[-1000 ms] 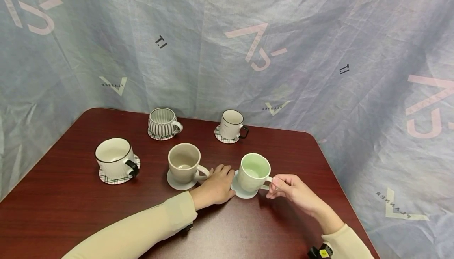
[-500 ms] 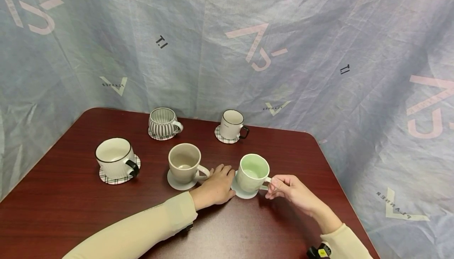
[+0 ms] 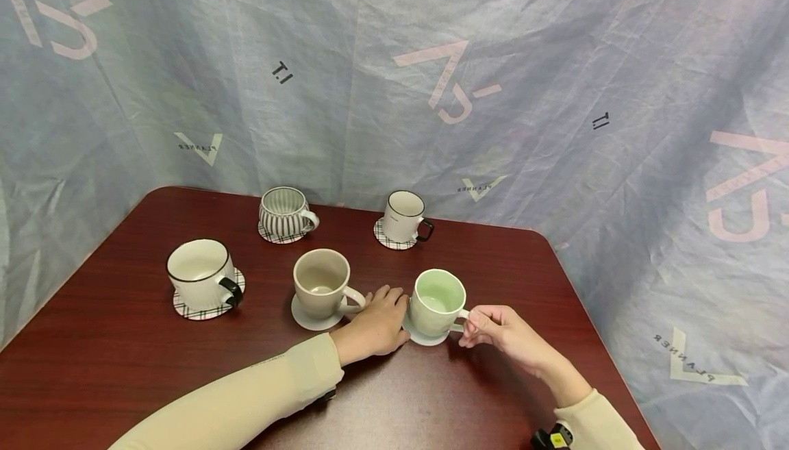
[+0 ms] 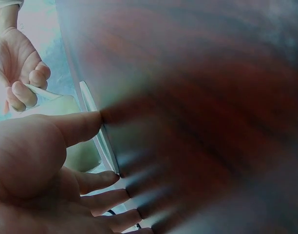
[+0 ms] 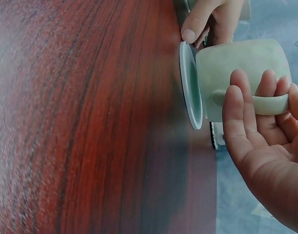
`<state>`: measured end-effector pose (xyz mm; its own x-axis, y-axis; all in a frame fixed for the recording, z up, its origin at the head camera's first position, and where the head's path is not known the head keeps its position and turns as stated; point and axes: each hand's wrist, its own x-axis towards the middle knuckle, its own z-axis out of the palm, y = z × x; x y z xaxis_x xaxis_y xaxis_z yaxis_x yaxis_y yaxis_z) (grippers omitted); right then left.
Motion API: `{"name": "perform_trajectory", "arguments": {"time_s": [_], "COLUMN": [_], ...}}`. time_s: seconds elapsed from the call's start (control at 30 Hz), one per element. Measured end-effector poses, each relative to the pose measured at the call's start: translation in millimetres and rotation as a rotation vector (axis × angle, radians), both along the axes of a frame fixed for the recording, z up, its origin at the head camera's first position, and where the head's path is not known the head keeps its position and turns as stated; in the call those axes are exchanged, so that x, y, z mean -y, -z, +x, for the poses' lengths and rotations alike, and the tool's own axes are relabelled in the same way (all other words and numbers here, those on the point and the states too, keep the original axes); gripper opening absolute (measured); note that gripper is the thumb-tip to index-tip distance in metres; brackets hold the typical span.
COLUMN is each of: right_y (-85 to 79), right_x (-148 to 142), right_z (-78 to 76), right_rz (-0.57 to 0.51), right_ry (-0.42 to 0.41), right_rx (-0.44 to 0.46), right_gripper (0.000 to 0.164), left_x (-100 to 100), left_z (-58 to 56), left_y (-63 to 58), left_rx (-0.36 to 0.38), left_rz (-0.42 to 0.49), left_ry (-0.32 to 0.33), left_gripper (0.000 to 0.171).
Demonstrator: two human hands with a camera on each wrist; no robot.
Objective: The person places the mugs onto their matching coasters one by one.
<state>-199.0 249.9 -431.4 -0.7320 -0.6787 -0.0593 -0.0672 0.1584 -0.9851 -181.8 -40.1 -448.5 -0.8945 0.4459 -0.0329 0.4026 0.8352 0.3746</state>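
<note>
A pale green mug (image 3: 436,305) stands upright over a light round coaster (image 3: 427,338); in the right wrist view its base is very close to the coaster (image 5: 191,87), and I cannot tell whether they touch. My right hand (image 3: 502,333) pinches the mug's handle (image 5: 270,104) between thumb and fingers. The left hand (image 3: 377,320) lies with extended fingers on the table, its thumb and fingertips at the coaster's left edge, as the left wrist view also shows of the coaster rim (image 4: 98,124). Just left of that hand is a beige mug (image 3: 320,285) on its own pale coaster (image 3: 308,321).
At the left, a black-rimmed white mug (image 3: 198,279) sits on a plaid coaster (image 3: 240,279). Farther back are a striped cup (image 3: 282,214) and a smaller white mug (image 3: 402,220), each on a plaid coaster. A printed grey curtain (image 3: 345,94) hangs behind the dark red table (image 3: 394,409).
The green mug has shifted slightly left and down in the head view, and the right hand with it. My left hand stays in place at the coaster.
</note>
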Motion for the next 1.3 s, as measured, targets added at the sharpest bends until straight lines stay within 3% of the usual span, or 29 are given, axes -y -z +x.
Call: {"name": "perform_trajectory", "arguments": {"time_s": [0.8,1.3], "right_y": [7.7,5.9], "right_x": [-2.3,-4.1], "right_z": [-3.2,-4.1], "right_rz": [0.022,0.091], "right_ry": [-0.013,-0.018], "right_rx": [-0.003,0.022], "right_gripper": [0.036,0.04], "left_x": [0.7,-0.1], "left_z": [0.6,0.0], "left_y": [-2.4,0.7], "left_rx": [-0.005,0.0], "left_rz": [0.012,0.006], "left_ry": [-0.001,0.0], "left_gripper": [0.066,0.066]}}
